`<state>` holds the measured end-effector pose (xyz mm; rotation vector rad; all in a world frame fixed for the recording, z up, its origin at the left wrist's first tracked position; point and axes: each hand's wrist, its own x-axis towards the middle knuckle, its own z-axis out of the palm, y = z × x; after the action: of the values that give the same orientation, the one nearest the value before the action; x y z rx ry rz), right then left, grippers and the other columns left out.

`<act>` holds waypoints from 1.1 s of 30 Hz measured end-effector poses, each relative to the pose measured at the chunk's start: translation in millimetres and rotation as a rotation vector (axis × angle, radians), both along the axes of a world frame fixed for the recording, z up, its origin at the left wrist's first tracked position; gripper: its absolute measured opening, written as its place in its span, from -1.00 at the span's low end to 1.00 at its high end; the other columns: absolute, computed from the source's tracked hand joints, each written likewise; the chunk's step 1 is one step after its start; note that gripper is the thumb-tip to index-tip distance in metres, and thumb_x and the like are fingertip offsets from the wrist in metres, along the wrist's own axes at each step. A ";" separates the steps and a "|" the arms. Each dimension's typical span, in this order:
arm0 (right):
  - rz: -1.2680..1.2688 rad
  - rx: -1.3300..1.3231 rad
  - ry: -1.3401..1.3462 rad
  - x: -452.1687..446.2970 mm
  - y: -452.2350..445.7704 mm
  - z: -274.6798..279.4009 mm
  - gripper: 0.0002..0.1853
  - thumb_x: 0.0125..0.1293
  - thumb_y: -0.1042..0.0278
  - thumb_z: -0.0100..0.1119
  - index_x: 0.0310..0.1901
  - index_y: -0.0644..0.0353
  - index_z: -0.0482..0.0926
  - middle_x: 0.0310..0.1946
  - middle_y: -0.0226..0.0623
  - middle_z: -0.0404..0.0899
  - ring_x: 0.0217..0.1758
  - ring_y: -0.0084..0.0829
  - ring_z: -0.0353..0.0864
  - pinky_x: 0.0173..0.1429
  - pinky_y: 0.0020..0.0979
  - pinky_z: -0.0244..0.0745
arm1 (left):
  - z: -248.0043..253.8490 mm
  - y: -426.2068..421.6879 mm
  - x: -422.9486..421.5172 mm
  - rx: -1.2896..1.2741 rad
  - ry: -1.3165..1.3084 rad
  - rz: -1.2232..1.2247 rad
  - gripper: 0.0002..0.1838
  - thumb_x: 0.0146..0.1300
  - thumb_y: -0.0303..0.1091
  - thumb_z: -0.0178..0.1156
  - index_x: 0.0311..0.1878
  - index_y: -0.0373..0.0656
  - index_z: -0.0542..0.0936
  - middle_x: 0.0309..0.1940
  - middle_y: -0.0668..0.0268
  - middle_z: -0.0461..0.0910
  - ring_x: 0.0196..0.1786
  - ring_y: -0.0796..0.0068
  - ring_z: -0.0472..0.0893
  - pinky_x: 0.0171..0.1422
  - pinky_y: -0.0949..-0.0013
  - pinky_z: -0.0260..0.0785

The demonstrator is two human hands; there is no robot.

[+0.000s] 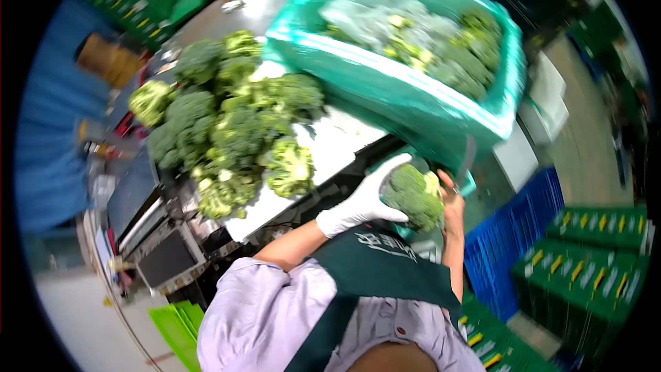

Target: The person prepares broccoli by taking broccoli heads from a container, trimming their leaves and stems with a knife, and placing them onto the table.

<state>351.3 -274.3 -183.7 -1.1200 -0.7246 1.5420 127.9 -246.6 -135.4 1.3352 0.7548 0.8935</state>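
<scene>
- The left hand [368, 196], in a white glove, is clamped around a broccoli head [415, 198], its fingers on the far side and its thumb on the near side.
- The broccoli head is held in front of the dark green apron [385, 255], its florets facing mostly up toward the camera, between the two hands.
- The right hand [452, 212], bare, is closed around a knife [469, 155] just beside the broccoli head; the curved blade points away from the body, toward the lined bin. The handle is mostly hidden by the fingers.
- A heap of broccoli [237, 124] lies on the white worktop [337, 155], ahead and to the left of the hands; some heads show their florets, others their paler undersides.
- The bin [392, 72], lined with teal plastic film, stands beyond the hands, beside the heap. It holds more broccoli [465, 62] and crumpled clear film [375, 14].
- A blue crate [513, 241] stands to the right of the right hand, with stacked green crates [578, 272] beyond it.
- A lime-green tray [177, 334] is at the lower left, below a device with a dark panel [167, 258].
</scene>
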 end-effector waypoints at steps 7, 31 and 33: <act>0.014 -0.234 -0.168 0.4 -8.6 -20.5 -0.56 0.19 0.49 0.26 0.09 0.32 0.38 -0.18 -0.09 0.60 -0.72 -0.64 0.31 -0.67 -0.56 0.21 | 18.5 20.4 -77.2 0.140 0.260 0.421 0.03 -0.28 -0.23 0.58 0.35 -0.07 0.27 0.31 0.13 0.21 0.38 0.28 0.21 0.46 0.24 0.03; 0.132 -0.366 -0.269 -19.1 -3.2 -21.8 -0.70 0.25 0.47 0.20 -0.01 0.29 0.41 -0.24 -0.15 0.60 -0.67 -0.62 0.29 -0.65 -0.53 0.21 | 140.7 264.5 -279.0 0.453 1.093 0.982 -0.05 -0.34 -0.08 0.49 0.25 -0.09 0.36 0.05 0.11 0.51 0.09 0.16 0.53 0.21 0.24 0.37; 0.094 -0.364 -0.269 -20.7 -5.2 -22.2 -0.70 0.25 0.46 0.20 -0.01 0.29 0.41 -0.24 -0.15 0.60 -0.68 -0.62 0.29 -0.65 -0.53 0.21 | 118.5 293.1 -285.4 0.588 1.213 0.944 -0.06 -0.37 -0.03 0.46 0.24 -0.02 0.38 0.05 0.06 0.50 0.09 0.08 0.52 0.19 0.18 0.37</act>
<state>330.6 -279.6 -205.9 -1.6070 -0.6976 1.6629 -157.5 46.5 -16.9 2.0816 2.3239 0.9906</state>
